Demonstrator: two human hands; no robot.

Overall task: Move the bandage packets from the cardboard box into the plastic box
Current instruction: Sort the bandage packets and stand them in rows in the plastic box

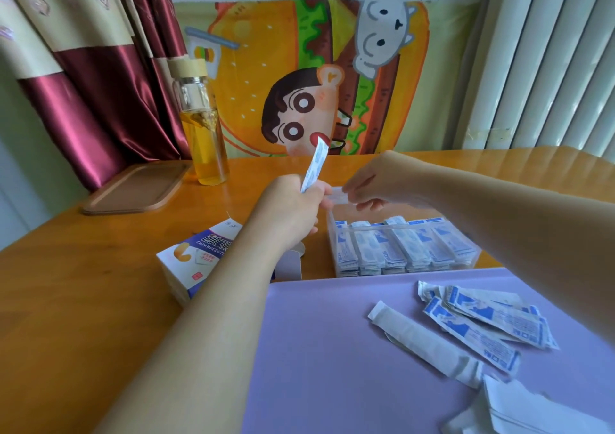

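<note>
Slim white-blue bandage packet (314,164) upright, left hand (293,200); right hand (382,181) pinches clear lid (336,197).

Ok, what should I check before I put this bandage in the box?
1. Packet gripped by left hand: ok.
2. Plastic box open on top: ok.
3. Room for one more: cannot tell; the rows inside look packed.
4. Right hand keeping the clear flap aside: ok, it seems to pinch it.
5. Cardboard box emptied: cannot tell; the left arm hides its opening.
6. Loose packets on the mat: not ok, they lie outside the box.
</note>
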